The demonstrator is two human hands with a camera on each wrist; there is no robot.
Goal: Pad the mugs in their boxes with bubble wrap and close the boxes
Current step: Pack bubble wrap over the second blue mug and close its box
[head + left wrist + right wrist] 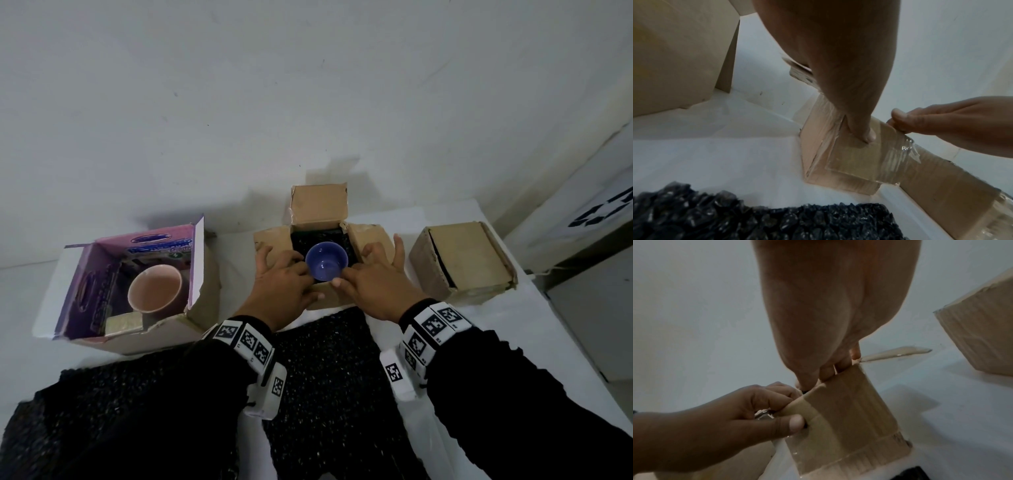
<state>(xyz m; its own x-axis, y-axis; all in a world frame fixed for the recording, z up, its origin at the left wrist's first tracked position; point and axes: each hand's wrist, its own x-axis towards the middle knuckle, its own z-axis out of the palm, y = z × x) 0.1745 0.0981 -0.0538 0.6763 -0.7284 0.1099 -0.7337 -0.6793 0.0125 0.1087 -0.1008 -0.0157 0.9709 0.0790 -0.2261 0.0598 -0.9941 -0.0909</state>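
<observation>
White table (239, 284) against a plain white wall (308, 85); black bubble wrap (325, 377) under my wrists; far left of my fingers a purple box (92, 274) holding a pink mug (154, 289); my left hand (284, 284) grips the near wall of the open brown box (320, 205), thumb outside, fingertips hidden inside; blue mug (326, 265) sits between my hands; my right hand (376, 277) grips the same edge; closed brown box (462, 260) further right.

Head view looks down from above; both wrist views, seemingly close, share the middle box (329, 298)
</observation>
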